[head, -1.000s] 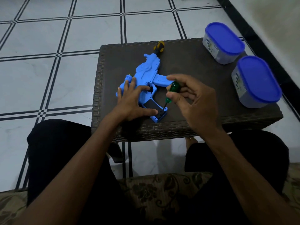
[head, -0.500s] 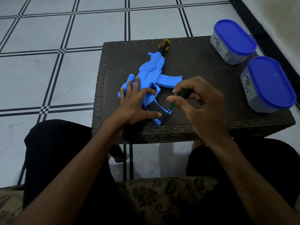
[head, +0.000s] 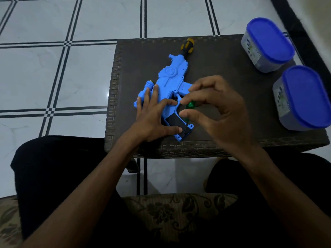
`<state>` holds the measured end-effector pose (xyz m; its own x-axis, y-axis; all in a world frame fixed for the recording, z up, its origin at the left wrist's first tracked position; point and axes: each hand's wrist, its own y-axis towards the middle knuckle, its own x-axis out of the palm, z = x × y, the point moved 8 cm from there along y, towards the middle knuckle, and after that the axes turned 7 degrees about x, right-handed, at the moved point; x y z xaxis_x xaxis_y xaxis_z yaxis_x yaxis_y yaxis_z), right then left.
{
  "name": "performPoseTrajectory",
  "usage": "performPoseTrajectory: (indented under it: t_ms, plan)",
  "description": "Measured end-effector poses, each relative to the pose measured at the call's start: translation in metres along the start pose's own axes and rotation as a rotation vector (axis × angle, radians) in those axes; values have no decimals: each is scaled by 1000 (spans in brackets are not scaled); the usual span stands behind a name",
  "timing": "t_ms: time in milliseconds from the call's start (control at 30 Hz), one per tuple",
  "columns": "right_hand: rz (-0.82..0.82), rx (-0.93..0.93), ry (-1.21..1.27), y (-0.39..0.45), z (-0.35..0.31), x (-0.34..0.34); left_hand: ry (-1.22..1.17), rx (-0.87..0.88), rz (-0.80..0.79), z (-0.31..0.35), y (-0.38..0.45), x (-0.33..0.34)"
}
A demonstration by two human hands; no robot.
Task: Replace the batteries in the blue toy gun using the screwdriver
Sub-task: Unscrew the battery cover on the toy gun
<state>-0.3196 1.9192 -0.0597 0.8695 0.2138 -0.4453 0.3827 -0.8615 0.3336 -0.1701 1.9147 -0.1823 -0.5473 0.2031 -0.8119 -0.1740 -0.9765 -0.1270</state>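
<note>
— Since a moment ago the right hand [head: 220, 111] has crept closer over the grip, fingers pinching the green screwdriver [head: 190, 105], its tip down at the black battery cover [head: 176, 123].

— And the left hand [head: 152, 117]?

— Spread flat, pressing the blue toy gun [head: 169, 86] onto the surface [head: 223, 56], thumb beside that cover.

— Is the gun heavy?

— I'd guess light, hollow, stiff plastic that skates easily; best pinned by its body, just above the cover.
</note>
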Motion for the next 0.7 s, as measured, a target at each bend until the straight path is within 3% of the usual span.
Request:
performPoseTrajectory:
  t_ms: [233,500,700]
  plan:
    - [21,98,193,-8,10,-2,-3,5,-3,-2,1,1]
    - [-32,74,211,-14,14,1,1,-11,-3,-1,-1,-2]
    - [30,106,123,-9,13,-4,-17,-7,6,-1,0,-1]
